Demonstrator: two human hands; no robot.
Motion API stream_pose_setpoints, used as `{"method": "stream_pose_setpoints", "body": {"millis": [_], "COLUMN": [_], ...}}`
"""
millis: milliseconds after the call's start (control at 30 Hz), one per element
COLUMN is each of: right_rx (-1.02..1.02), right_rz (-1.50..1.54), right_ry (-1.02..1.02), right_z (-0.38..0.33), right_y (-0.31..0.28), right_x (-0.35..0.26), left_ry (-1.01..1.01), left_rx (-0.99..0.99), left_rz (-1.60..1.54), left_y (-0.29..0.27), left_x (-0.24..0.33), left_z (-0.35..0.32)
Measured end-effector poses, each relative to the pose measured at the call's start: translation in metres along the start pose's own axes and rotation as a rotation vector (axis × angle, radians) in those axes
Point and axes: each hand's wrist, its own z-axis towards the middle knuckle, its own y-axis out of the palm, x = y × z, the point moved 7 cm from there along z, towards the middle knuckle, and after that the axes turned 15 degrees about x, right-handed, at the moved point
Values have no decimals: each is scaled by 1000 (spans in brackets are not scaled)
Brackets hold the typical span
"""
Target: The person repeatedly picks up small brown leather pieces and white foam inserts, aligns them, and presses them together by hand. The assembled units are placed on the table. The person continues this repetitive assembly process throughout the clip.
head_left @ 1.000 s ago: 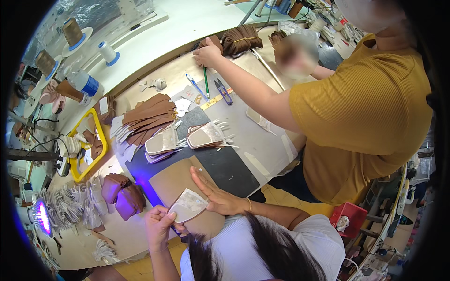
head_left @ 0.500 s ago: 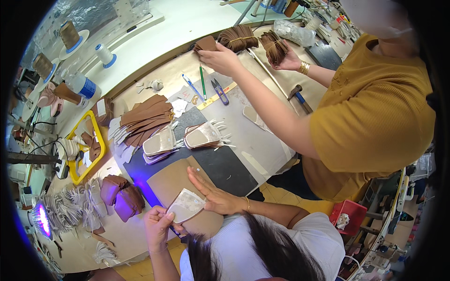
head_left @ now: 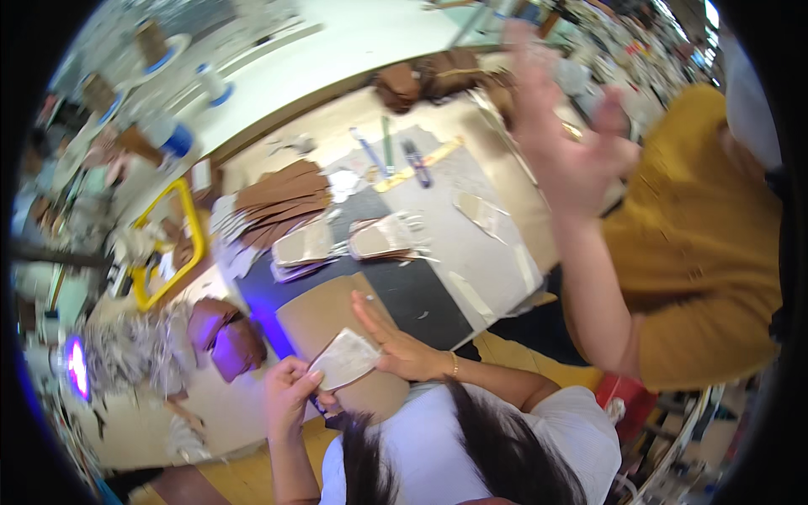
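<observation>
A pale, flat cut piece (head_left: 343, 359) is held low in the view, just above a brown cardboard sheet (head_left: 324, 316) on the dark mat (head_left: 421, 295). The left hand (head_left: 289, 396) is closed around the piece's lower left corner, fingers curled tight on it. The right hand (head_left: 396, 341) is laid flat and open against the piece's right edge, fingers stretched out, nothing gripped in it. Just beyond the cardboard, two more pale pieces (head_left: 380, 237) are seen lying side by side on the mat, with a fanned stack of brown pieces (head_left: 282, 194) behind them. A yellow tray (head_left: 195, 231) is set off to the left, and pens (head_left: 417, 162) are lined up beside a ruler (head_left: 421, 166) farther back. On the right, a co-worker's hand (head_left: 568, 143) is raised and blurred above the table, a mustard sleeve (head_left: 699, 252) behind it.
</observation>
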Motion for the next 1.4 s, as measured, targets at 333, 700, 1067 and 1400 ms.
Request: {"method": "stream_pose_setpoints", "body": {"millis": [333,700,1067,1400], "right_rx": [209,52,152,176], "right_rz": [175,408,340,343], "right_ry": [362,980,1039,1054], "right_z": [47,362,373,367], "right_y": [-96,-283,-274,-279], "right_x": [18,191,222,220], "left_ry": [52,90,76,95], "left_rx": [-284,-208,-161,-160], "left_rz": [4,-114,-109,-108], "left_y": [13,18,11,13], "left_x": [5,-5,-6,-6], "left_z": [1,2,2,1]}}
